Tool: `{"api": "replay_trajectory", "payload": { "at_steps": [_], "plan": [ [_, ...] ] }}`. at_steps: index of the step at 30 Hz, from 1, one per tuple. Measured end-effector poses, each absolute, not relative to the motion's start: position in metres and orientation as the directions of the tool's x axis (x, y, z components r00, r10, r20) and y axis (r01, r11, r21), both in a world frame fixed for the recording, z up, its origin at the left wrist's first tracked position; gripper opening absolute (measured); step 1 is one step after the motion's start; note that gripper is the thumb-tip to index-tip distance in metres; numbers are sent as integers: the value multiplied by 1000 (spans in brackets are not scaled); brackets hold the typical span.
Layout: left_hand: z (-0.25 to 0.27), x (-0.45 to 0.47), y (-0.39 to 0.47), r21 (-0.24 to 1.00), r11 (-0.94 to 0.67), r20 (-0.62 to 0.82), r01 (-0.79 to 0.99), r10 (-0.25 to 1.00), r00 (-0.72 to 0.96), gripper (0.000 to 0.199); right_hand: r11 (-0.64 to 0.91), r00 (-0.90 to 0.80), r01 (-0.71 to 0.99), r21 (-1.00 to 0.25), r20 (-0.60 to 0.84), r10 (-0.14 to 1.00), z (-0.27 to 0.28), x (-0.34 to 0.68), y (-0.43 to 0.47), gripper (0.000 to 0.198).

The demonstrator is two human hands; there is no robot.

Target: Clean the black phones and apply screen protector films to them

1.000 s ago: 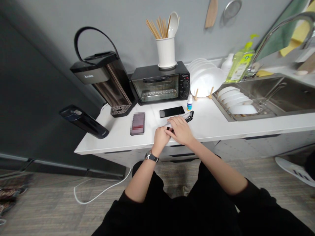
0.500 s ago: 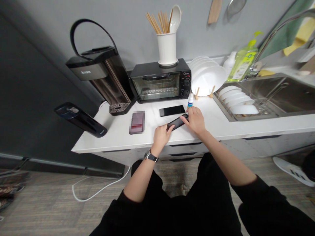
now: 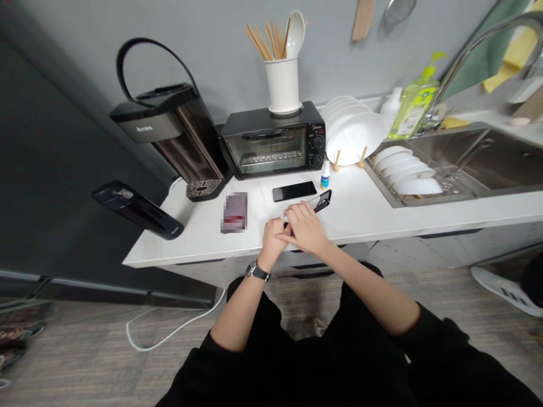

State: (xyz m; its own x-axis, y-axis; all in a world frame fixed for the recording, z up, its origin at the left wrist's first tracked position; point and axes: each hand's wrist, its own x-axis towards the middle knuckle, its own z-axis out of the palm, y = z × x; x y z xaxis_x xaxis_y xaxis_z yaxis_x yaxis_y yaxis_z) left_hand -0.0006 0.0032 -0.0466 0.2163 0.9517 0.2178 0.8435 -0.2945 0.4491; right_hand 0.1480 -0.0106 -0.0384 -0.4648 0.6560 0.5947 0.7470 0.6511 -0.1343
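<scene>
A dark phone case [image 3: 324, 200] with camera cutouts at its far end is held just above the counter's front part. My left hand [image 3: 272, 234], with a watch on the wrist, is closed round its near end. My right hand [image 3: 307, 227] lies across the middle of the case, fingers together and bent over it, close against my left hand. A pale edge shows by the right fingertips; I cannot tell what it is. Behind the hands, a black phone [image 3: 294, 191] lies flat on the counter beside a small white bottle with a blue label [image 3: 325, 175].
Left of my hands lies a blurred purplish packet [image 3: 235, 212]. A dark upright device [image 3: 138, 210] and a water dispenser [image 3: 182, 135] stand further left. A toaster oven [image 3: 274, 148], racked plates [image 3: 356, 135] and a sink [image 3: 479, 164] with bowls line the back and right.
My right hand has slid left along the case, from its far end to beside my left hand. The end with the cutouts now shows. The view has shifted slightly.
</scene>
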Motion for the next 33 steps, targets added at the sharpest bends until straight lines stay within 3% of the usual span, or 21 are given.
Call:
{"api": "replay_trajectory", "payload": {
  "at_steps": [5,10,18,22,27,33],
  "plan": [
    [-42,1,-4,463,-348,253,816,933,255,31,689,-587,725,24,546,598,-36,183,7,66],
    [-42,2,-7,511,-372,296,775,923,247,28,612,-528,789,51,565,634,-30,212,28,63],
    [-46,1,-2,471,-329,290,819,934,209,38,387,-243,914,-120,603,760,-29,229,45,59],
    [-46,1,-3,495,-348,301,796,928,218,35,328,-69,909,-256,684,726,-36,210,32,54],
    [-46,-1,-3,528,-375,303,762,921,244,27,383,-64,872,-305,705,706,-42,170,9,54],
    [-55,-5,9,479,-324,229,816,943,241,13,646,-334,713,-272,679,654,-44,128,-12,71]
  ]
}}
